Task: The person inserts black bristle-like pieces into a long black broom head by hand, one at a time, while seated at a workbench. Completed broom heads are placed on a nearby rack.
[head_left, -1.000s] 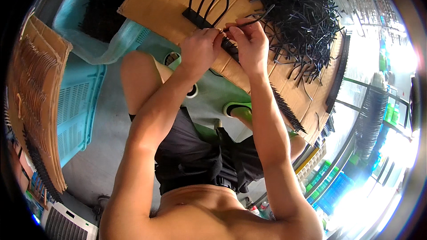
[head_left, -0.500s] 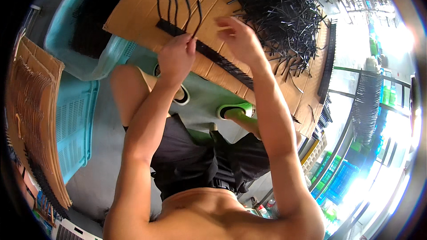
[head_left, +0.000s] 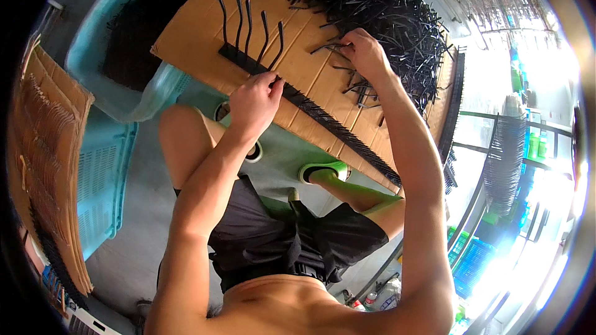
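Head view: left hand (head_left: 256, 104) at the strip (head_left: 338, 130), right hand (head_left: 367, 56) at the pile (head_left: 391, 15).
The strip, black and toothed, lies slantwise along the near edge of the cardboard (head_left: 192, 31), five black rods (head_left: 250, 22) standing from its far left end; the left hand, fingers curled, pinches it just beside them. The right hand is nearly closed, thumb and finger pinching a loose rod (head_left: 324, 48) at the pile's left edge; the tangled pile crowds it. Print on the bottles (head_left: 370, 298) near the lower edge is too small to tell. A blue bin (head_left: 93, 56) with a dark heap stands beyond the cardboard's left corner, a blue crate (head_left: 102, 186) and brown panels (head_left: 56, 118) farther left; knees and a green shoe (head_left: 336, 170) show below.
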Tool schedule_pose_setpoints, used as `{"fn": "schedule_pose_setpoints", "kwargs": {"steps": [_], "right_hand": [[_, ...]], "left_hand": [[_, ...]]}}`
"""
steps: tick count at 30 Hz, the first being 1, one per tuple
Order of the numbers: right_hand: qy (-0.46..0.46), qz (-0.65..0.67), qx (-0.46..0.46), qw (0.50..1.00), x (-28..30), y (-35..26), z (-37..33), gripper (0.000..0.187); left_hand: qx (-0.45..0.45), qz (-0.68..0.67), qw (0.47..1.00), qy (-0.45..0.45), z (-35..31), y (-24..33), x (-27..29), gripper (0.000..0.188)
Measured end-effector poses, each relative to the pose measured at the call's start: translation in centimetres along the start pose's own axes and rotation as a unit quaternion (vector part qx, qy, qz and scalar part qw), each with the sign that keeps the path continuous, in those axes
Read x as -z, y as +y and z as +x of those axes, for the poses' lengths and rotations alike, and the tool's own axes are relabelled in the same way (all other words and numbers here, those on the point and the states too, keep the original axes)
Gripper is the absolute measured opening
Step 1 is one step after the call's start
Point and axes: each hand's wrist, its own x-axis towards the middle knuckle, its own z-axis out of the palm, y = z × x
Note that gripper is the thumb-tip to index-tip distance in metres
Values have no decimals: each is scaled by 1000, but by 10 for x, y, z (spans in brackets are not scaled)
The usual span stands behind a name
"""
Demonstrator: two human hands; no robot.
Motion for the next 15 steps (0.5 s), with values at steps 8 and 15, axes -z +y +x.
{"fn": "schedule_pose_setpoints", "kwargs": {"steps": [8, 15], "right_hand": [[-141, -214, 26, 966, -15, 5, 36, 25], [85, 118, 41, 988, -9, -48, 12, 19]], "left_hand": [[5, -38, 999, -2, 3, 1, -4, 18], [-13, -23, 998, 53, 10, -7, -3, 21]]}}
